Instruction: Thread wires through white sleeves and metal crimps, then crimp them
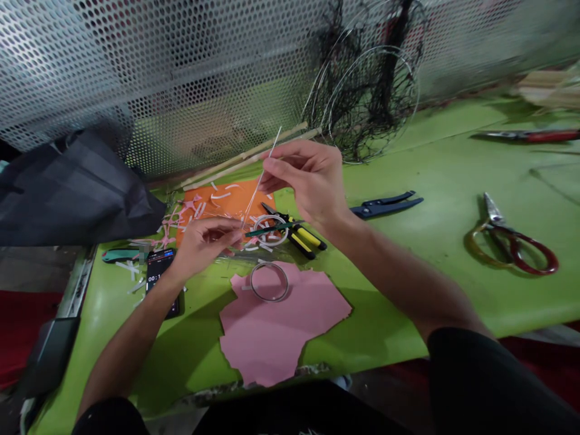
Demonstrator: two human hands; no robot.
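A thin, pale wire (274, 144) slants up between my two hands above the table. My right hand (310, 178) pinches it between thumb and fingers partway along, its upper tip sticking out beyond. Lower down, my left hand (206, 244) has its fingertips closed at the wire's bottom end. Beside those fingertips is a slim dark green pointed tool (272, 229); whether my left hand touches it I cannot make out. Beneath lie yellow-and-black pliers (306, 238) and a white ring (286, 234). Closer to me, a clear tape roll (269, 299) rests on a pink paper piece (281, 338).
Orange paper (194, 202) with white and pink scraps lies behind my hands. Left are a phone (158, 266), a green-handled cutter (118, 255) and a dark bag (81, 187). Right are blue-handled pruners (385, 205), scissors (512, 244) and red-handled pliers (534, 136). Wire coils (417, 103) lean against perforated metal.
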